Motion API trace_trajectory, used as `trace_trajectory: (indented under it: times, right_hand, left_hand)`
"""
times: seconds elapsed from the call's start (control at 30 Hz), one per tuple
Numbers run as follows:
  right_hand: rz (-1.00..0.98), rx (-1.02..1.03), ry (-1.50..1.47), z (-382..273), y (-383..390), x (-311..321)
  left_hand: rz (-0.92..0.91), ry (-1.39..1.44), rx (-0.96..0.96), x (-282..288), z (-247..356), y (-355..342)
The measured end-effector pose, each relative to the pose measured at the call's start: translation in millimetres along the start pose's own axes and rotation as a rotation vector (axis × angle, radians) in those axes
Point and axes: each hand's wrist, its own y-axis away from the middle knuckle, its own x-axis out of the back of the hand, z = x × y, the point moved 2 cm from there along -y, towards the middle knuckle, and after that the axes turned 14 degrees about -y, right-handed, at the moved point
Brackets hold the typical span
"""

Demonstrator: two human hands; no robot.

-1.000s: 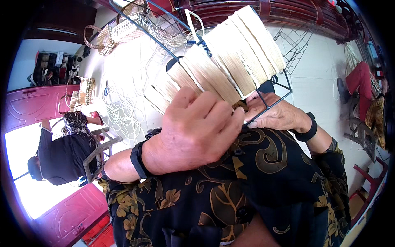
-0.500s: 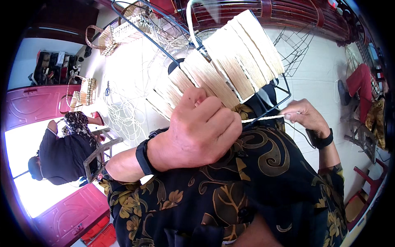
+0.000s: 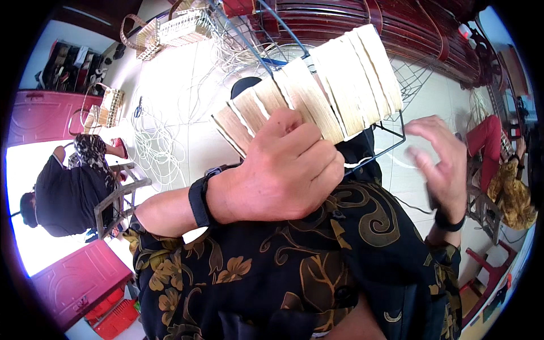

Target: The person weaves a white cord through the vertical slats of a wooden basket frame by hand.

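Tilted in front of me is a wire basket frame (image 3: 378, 153), its side wrapped in bands of pale cord (image 3: 357, 79). Bare dark wires stick out at its far side and right corner. My left hand (image 3: 289, 170) is closed in a fist against the near edge of the wrapped side, gripping the basket there; its fingertips are hidden. To the right of the frame's corner, my right hand (image 3: 439, 161) is raised with fingers apart, slightly blurred, and nothing shows in it.
Loose pale cord (image 3: 161, 141) lies in coils on the floor at left. Finished-looking handled baskets (image 3: 184, 25) stand at the far left. A dark red slatted bench (image 3: 351, 17) lies beyond. One person (image 3: 73, 187) sits at left, another (image 3: 498, 164) at right.
The pale cord stretched between my hands no longer shows there. My right hand has opened and moved right and slightly up. The basket has shifted a little right, with my left hand still on it.
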Motion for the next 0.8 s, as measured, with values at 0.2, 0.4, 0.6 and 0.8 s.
trace_trajectory:
  times: [0.2,0.4,0.6,0.8]
  right_hand:
    - [0.086,0.259,0.266,-25.8,-30.8,-25.1]
    - [-0.003,0.402,0.086,-44.7,-35.0,-43.0]
    - [-0.026,0.363,0.072,-46.2,-46.0,-60.4]
    - [-0.135,0.357,0.008,-45.4,-49.0,-61.7]
  left_hand:
    - [0.053,-0.049,0.042,1.7,-1.1,2.4]
    - [0.082,-0.018,0.062,-4.4,0.0,2.6]
    - [0.087,0.019,0.087,-5.4,-4.3,2.6]
    - [0.155,0.043,0.14,-0.1,-9.1,7.3]
